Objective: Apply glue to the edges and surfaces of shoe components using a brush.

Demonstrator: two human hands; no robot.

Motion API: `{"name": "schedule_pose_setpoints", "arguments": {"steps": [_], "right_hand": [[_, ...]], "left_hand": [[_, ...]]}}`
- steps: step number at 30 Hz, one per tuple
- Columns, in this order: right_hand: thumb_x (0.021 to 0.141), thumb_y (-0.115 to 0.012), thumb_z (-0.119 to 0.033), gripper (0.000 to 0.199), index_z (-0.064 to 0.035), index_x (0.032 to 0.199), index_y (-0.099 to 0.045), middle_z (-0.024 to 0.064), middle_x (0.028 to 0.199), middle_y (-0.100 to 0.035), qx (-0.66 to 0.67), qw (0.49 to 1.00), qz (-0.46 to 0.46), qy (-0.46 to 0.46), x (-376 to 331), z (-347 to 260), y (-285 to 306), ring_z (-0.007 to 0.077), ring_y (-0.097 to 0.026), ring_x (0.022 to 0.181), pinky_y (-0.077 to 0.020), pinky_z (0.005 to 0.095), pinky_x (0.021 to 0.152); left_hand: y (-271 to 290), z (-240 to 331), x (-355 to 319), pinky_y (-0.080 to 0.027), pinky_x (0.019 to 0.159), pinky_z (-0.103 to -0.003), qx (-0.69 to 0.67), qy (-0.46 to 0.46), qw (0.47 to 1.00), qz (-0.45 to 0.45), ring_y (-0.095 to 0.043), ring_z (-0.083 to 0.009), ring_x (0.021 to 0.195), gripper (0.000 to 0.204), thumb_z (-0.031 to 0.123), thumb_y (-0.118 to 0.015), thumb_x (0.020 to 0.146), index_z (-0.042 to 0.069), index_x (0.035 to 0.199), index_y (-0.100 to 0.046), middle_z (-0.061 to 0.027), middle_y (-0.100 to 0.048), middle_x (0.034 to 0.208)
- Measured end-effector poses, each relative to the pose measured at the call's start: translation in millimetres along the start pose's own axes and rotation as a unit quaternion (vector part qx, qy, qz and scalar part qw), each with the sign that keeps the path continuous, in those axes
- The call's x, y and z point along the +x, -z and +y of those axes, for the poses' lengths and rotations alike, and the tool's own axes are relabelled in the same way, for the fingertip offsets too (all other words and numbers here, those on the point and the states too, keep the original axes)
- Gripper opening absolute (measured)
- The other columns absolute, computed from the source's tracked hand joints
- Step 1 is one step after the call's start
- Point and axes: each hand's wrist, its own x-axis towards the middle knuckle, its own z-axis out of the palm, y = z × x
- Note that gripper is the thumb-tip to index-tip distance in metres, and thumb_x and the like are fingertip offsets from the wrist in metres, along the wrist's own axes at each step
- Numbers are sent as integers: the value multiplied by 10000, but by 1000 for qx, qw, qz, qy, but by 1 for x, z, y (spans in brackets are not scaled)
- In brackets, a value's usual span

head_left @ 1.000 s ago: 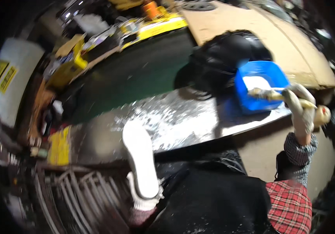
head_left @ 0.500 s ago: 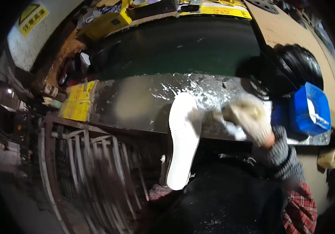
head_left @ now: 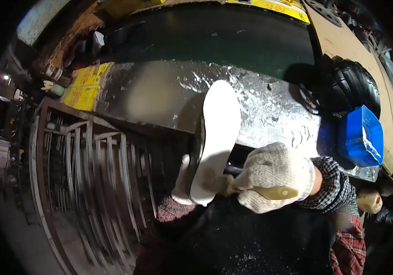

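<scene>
A long white shoe sole (head_left: 221, 114) faces up in front of me, its wide end pointing away over the bench edge. My left hand (head_left: 183, 183), in a pale knit glove, grips it at the near left; the fingers underneath are hidden. My right hand (head_left: 274, 176), also gloved, is closed round the pale yellowish handle of a brush (head_left: 276, 193). The brush's blurred tip meets the right edge of the sole's narrow near end. A dark rim shows along the sole's left side.
The metal-topped bench (head_left: 155, 91) is splashed white. A blue container (head_left: 363, 137) with white residue stands at its right, beside a ribbed black object (head_left: 354, 87). A metal rack (head_left: 91, 160) fills the lower left. A pale jug (head_left: 369, 200) sits lower right.
My right hand has come nearer with the brush, from the sole's middle to its near end. My left hand now shows more, and my view has shifted.
</scene>
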Motion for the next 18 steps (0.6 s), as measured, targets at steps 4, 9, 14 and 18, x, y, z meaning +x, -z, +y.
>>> {"name": "schedule_pose_setpoints", "arguments": {"steps": [4,9,14,18], "right_hand": [[905,-626,-190,163,-47,862,-692,75,659,-645,34,983,52,-172,31,-16,22,191,-627,556,-507,290,514],[856,-692,-217,213,-27,954,-688,102,892,-699,303,914,-26,-267,-5,-44,8,213,-676,767,-559,307,690],[828,-735,-184,227,-12,961,-668,132,922,-699,186,946,5,-264,-20,-46,37,236,-686,882,-566,347,765],[856,-706,-169,208,4,964,-665,133,931,-698,280,919,-73,-269,-10,-45,18,230,-681,899,-570,332,777]], "left_hand": [[-3,6,1,-563,721,-543,-236,-1,958,-163,-480,-504,1191,745,647,-335,932,147,1481,-269,-253,-362,1436],[3,-10,6,-514,851,-541,-226,-117,962,-97,-514,-399,1192,707,599,-287,968,89,1457,-309,-221,-386,1428],[46,-2,6,-494,930,-507,-87,-29,995,-43,-535,-327,1175,792,637,-365,931,26,1433,-315,-202,-495,1296],[-8,0,4,-551,558,-546,-316,-42,946,-66,-582,-492,1020,768,658,-357,917,89,1433,-346,-291,-445,1330]]}}
